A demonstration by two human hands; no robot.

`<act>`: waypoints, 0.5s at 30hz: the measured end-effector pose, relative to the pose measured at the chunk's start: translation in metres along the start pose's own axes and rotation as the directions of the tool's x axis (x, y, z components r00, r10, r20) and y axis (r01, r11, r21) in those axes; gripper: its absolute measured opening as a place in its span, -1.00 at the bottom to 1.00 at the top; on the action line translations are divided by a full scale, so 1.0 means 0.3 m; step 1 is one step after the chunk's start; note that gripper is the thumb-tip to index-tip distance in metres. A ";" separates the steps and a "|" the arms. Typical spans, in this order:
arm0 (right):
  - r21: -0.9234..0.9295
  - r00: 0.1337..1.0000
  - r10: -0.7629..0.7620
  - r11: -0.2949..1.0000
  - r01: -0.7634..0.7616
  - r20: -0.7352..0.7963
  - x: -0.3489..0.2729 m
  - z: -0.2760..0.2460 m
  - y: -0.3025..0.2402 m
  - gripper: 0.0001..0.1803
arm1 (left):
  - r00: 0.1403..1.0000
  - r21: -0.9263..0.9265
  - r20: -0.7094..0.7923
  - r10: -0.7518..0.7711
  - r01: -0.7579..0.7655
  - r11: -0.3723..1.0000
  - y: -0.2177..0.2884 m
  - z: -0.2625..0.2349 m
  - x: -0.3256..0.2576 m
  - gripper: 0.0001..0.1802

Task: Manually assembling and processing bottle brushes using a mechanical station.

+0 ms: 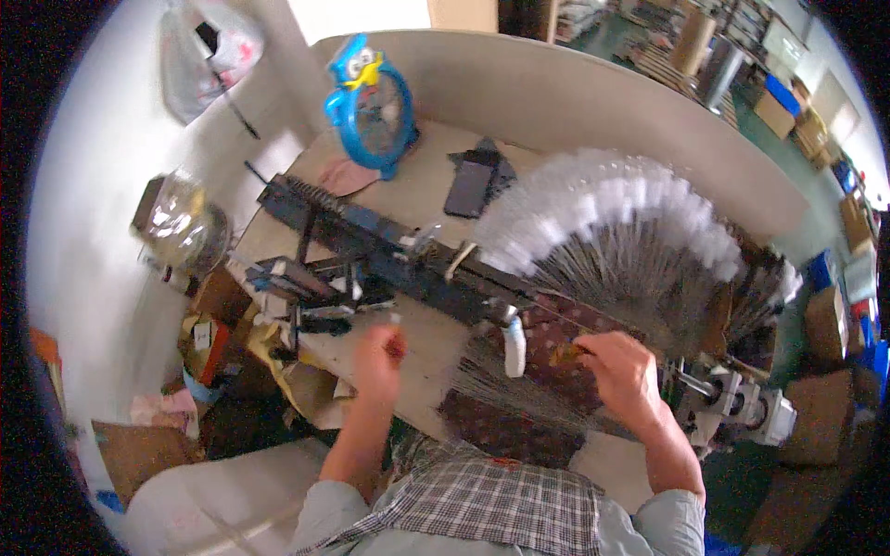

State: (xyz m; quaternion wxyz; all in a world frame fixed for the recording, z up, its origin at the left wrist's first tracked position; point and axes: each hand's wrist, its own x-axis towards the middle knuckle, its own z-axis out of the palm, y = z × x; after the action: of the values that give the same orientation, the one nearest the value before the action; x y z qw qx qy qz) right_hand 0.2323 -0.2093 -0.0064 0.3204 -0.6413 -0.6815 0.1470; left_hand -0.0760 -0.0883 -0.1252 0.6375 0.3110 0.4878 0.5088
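Observation:
My left hand is raised over the near side of the table, fingers closed and blurred. A small pale spot shows at its fingertips; I cannot make out what it is. Further right, my right hand pinches a small yellowish-brown piece above a dark patterned cloth. Between the hands, a white rounded handle or bottle-like part sticks out from a long black machine rail. Thin grey wires lie loosely on the cloth. Beyond my right hand, many more wires with white tips spread like a fan.
A blue cartoon-shaped desk fan and a dark phone stand and lie toward the back. A curved pale panel borders the table. At the right edge sits a metal motor-like unit. Cardboard boxes are at the left.

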 end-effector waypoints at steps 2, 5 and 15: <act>-0.157 0.992 -0.059 0.987 0.042 -0.107 0.029 -0.051 -0.012 -0.80 | 0.928 0.665 0.369 0.048 -0.300 0.684 0.012 0.176 -0.133 -0.85; -0.030 0.983 0.033 0.999 -0.039 -0.183 0.030 -0.045 0.054 -0.80 | 0.881 0.138 0.358 -0.310 0.278 0.951 -0.022 0.447 -0.266 -0.83; 0.420 0.951 0.307 0.869 -0.264 -0.038 -0.049 -0.115 0.109 -0.81 | 0.843 0.117 0.520 -0.140 0.092 0.989 -0.149 0.638 -0.255 -0.84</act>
State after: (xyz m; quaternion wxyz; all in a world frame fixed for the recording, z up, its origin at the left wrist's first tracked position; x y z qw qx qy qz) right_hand 0.2790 -0.2263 -0.0043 0.4570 -0.6601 -0.5158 0.2989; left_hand 0.1186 -0.1550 -0.0784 0.7620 0.4359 0.3345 0.3427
